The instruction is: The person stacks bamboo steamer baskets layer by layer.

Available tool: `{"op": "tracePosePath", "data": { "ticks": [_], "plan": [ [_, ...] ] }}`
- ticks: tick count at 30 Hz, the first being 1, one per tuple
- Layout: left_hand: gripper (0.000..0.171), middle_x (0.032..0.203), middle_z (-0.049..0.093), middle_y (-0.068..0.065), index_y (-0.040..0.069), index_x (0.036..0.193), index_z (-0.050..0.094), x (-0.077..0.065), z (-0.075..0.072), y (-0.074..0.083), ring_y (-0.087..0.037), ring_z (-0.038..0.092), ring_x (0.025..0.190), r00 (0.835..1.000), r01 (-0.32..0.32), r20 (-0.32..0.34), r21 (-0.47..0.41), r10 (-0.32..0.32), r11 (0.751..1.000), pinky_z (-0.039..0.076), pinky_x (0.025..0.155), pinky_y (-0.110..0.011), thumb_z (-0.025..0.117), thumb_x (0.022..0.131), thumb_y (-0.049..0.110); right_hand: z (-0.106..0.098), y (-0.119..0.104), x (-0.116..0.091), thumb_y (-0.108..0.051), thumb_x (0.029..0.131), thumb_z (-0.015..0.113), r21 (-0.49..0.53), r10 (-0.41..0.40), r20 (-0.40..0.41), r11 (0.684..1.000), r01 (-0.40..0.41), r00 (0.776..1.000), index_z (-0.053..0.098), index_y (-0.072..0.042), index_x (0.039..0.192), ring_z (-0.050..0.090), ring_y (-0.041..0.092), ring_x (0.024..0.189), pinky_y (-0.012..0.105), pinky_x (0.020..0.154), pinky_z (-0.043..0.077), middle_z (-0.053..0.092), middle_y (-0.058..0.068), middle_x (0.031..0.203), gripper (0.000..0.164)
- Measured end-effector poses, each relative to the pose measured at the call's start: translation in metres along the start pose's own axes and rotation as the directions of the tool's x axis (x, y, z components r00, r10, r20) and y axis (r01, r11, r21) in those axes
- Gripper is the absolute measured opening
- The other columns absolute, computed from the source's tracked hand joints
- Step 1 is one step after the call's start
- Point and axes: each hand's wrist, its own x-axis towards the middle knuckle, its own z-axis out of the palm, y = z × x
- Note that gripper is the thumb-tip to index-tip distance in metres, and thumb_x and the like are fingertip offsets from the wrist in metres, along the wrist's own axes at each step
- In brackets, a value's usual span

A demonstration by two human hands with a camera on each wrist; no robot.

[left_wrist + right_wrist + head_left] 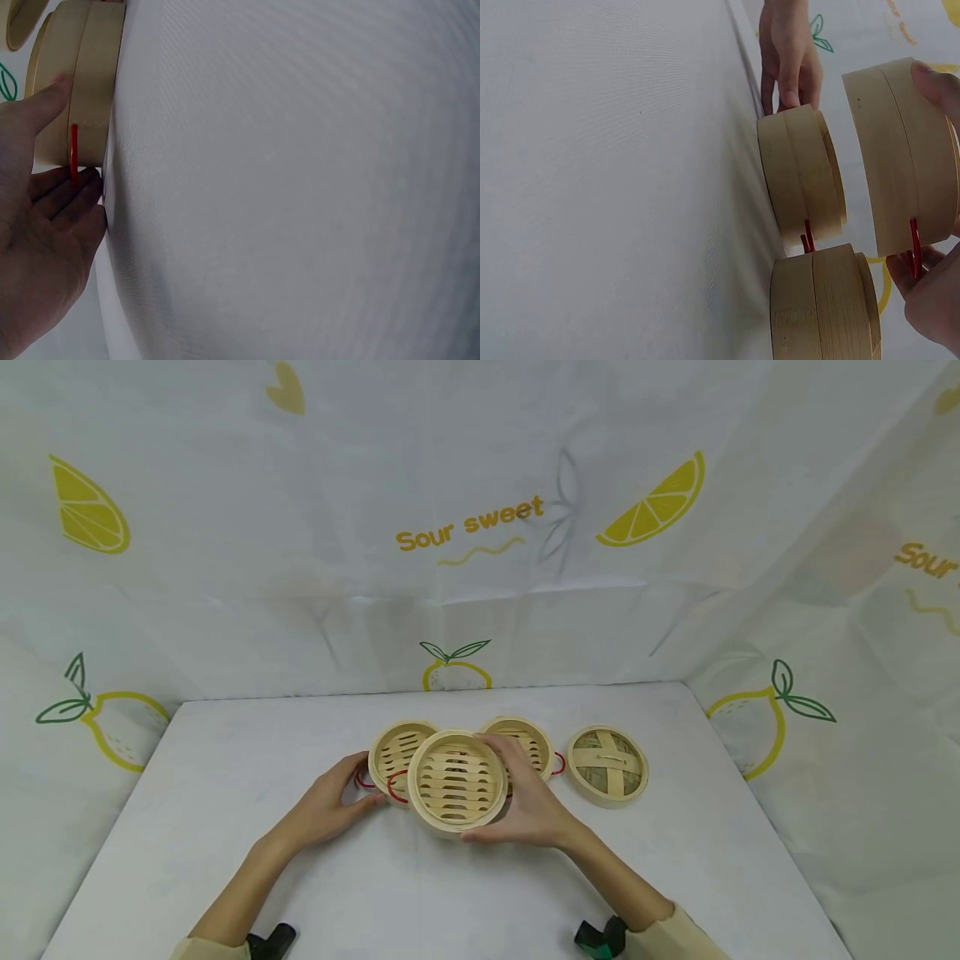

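Observation:
My right hand [536, 810] grips a small round bamboo steamer basket [457, 781] by its side, thumb at the near rim and fingers at the far rim. In the right wrist view this raised basket [889, 157] is off the table, with a red loop handle on its wall. A second steamer basket [395, 745] stands on the table to the left, partly hidden behind the raised one. My left hand [327, 803] holds its left side; the left wrist view shows the thumb on the wall and fingers by a red loop [74, 150].
A third steamer basket [534, 745] stands behind the raised one, partly covered by my right hand. To its right lies a woven bamboo lid [607, 764] with crossed strips. The white table [420, 902] meets a lemon-printed cloth [360, 635] at the back and sides.

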Motion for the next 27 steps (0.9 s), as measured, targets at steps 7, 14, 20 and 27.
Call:
{"op": "tracePosePath", "data": {
  "ticks": [7,14,20,27],
  "plan": [
    [0.076,0.156,0.059,-0.023,-0.002,0.156,0.05,0.0,0.001,-0.001,-0.046,0.054,0.149,1.0,0.003,-0.002,-0.006,-0.003,1.0,0.046,0.122,-0.064,0.08,0.1,0.038,0.002,-0.001,0.006,-0.037,0.061,0.107,0.006,0.001,0.016,1.0,-0.001,1.0,0.038,-0.024,0.165,0.047,0.026,0.147,0.065,0.122,0.043,0.048,0.006,0.158,0.125],
    [0.074,0.155,0.06,-0.022,-0.003,0.155,0.05,0.0,0.0,-0.001,-0.045,0.055,0.148,1.0,-0.016,-0.011,0.0,0.016,1.0,0.046,0.122,-0.064,0.081,0.099,0.035,0.004,-0.001,0.012,-0.036,0.062,0.107,0.016,0.006,0.025,1.0,-0.007,1.0,0.038,-0.025,0.165,0.047,0.027,0.149,0.065,0.122,0.043,0.047,0.006,0.16,0.125],
    [0.071,0.155,0.061,-0.021,-0.002,0.155,0.051,0.0,0.0,-0.003,-0.044,0.057,0.148,0.999,-0.033,-0.013,0.001,0.033,0.999,0.047,0.121,-0.062,0.081,0.099,0.031,0.008,-0.001,0.019,-0.038,0.061,0.106,0.004,-0.017,0.029,1.0,0.017,0.999,0.038,-0.023,0.164,0.049,0.023,0.145,0.06,0.121,0.047,0.048,0.003,0.159,0.124],
    [0.069,0.154,0.062,-0.02,-0.002,0.155,0.052,0.001,0.001,-0.004,-0.042,0.059,0.146,0.998,-0.063,-0.022,-0.001,0.063,0.998,0.048,0.12,-0.062,0.081,0.099,0.027,0.014,-0.001,0.025,-0.038,0.063,0.106,0.0,-0.011,0.034,1.0,0.011,0.999,0.037,-0.023,0.165,0.048,0.024,0.148,0.06,0.122,0.046,0.045,0.004,0.162,0.125]
  ]
}}
